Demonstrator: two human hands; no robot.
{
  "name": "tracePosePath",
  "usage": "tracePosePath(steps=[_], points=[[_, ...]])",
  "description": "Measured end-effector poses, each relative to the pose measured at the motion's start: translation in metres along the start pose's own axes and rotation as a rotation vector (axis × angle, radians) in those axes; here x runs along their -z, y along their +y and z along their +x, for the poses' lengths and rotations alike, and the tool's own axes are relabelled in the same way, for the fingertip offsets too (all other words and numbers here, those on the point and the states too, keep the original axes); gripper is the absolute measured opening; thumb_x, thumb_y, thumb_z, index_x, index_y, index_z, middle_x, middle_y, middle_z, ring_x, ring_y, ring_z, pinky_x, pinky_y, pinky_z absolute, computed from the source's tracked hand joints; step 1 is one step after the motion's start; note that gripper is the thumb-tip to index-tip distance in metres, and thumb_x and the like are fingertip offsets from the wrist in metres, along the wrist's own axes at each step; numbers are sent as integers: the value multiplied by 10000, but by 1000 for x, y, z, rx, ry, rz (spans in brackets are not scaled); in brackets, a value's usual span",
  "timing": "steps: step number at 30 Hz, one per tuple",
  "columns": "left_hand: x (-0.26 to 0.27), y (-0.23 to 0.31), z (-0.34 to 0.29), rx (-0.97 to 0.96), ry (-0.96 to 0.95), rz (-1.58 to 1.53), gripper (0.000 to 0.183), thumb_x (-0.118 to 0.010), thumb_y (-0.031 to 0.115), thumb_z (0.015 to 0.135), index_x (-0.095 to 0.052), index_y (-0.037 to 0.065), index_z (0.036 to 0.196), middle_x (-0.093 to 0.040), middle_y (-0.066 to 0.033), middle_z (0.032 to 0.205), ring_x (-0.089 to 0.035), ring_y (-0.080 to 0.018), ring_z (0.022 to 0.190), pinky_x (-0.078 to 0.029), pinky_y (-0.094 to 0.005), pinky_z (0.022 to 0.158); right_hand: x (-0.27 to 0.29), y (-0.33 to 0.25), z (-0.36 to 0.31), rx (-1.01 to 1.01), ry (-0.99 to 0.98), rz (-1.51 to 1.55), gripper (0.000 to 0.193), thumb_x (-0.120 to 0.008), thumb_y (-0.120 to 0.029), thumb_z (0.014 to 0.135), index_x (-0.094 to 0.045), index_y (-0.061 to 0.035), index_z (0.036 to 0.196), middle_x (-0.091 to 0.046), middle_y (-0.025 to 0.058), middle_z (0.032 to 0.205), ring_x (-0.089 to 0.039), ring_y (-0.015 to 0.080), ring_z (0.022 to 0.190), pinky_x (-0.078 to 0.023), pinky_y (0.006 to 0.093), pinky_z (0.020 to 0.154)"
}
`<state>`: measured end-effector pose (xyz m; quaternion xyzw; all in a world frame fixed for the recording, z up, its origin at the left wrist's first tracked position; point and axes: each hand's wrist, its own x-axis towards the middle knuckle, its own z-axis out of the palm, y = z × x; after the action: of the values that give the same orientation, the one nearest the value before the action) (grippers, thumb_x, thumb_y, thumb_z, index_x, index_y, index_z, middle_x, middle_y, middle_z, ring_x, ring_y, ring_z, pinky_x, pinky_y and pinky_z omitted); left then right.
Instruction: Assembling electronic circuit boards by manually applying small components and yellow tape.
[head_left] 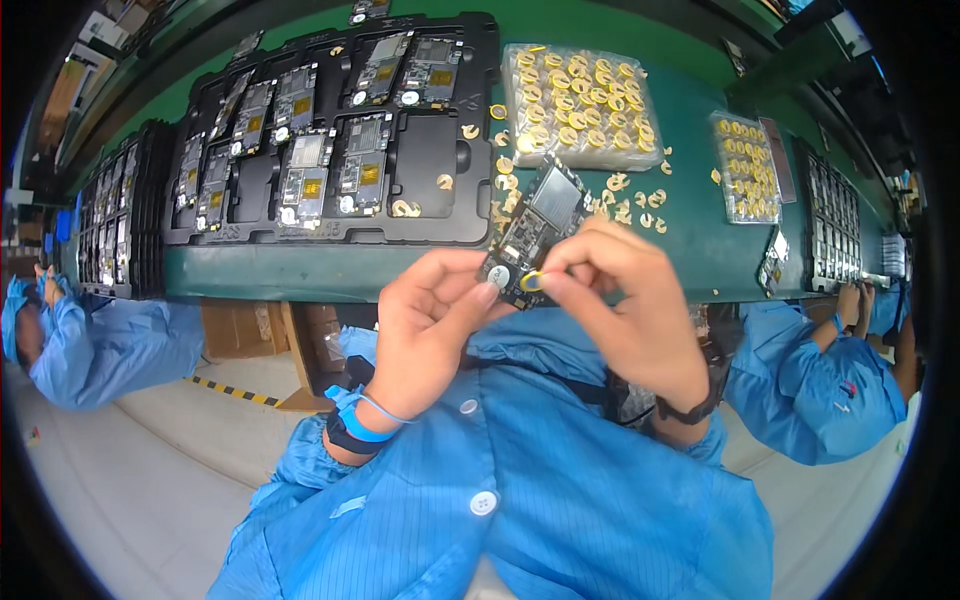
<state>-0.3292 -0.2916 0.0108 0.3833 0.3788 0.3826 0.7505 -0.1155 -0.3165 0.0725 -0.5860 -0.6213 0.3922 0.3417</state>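
My left hand [425,305] grips the lower left corner of a black circuit board [532,225], held tilted above the table's front edge. The board carries a silver metal shield and, near my left thumb, a round white sticker. Between thumb and fingers of my right hand [630,295] is a small yellow-rimmed coin cell [531,281], right at the board's lower end beside the sticker. Whether the cell touches the board I cannot tell. Just beyond the board stands a clear plastic tray [590,158] with rows of similar yellow-rimmed cells.
A black moulded tray [425,150] with several circuit boards lies at the left on the green table [300,272]. Small pale curled scraps [622,212] are scattered around. Another clear cell tray [752,212] lies to the right. Two people in blue sit at either side.
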Motion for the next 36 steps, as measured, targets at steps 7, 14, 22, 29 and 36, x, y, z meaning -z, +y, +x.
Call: tracePosePath(steps=[7, 14, 22, 29, 36], points=[[2, -1, -2, -71, -45, -37, 230, -597, -22, 1058, -584, -53, 1286, -726, -181, 1262, -715, -247, 1188, -621, -406, 1025, -20, 3, 4, 6, -32, 25, 67, -674, -70, 984, -676, -5, 969, -598, 119, 843, -614, 249, 686, -466, 369, 632], [1, 3, -2, -79, -66, -1, 228, -587, -32, 1059, -572, -66, 1284, -714, -198, 1282, -706, -265, 1209, -616, -431, 1039, -26, 4, 7, 27, 20, -4, 71, -681, -78, 983, -678, -7, 975, -624, 132, 853, -642, 280, 721, -485, 382, 650], [-1, 2, -3, -106, -54, -2, 232, -585, -36, 1060, -561, -74, 1288, -709, -207, 1285, -698, -269, 1220, -605, -440, 1052, -30, 4, 8, 19, 41, -15, 82, -688, -82, 977, -684, 0, 972, -644, 124, 871, -673, 256, 726, -512, 361, 653], [-2, 2, -4, -130, -67, -5, 240, -581, -50, 1056, -550, -89, 1291, -702, -221, 1292, -691, -275, 1230, -600, -452, 1061, -28, 7, 7, 6, 38, 60, 77, -694, -72, 972, -683, 4, 975, -633, 108, 874, -644, 220, 702, -495, 338, 641], [-3, 3, -5, -135, -54, -3, 233, -571, -58, 1056, -550, -97, 1284, -702, -228, 1289, -698, -284, 1219, -600, -459, 1065, -27, 6, 7, 10, 18, 75, 73, -690, -69, 977, -676, 3, 981, -615, 101, 874, -639, 210, 702, -489, 331, 639]])
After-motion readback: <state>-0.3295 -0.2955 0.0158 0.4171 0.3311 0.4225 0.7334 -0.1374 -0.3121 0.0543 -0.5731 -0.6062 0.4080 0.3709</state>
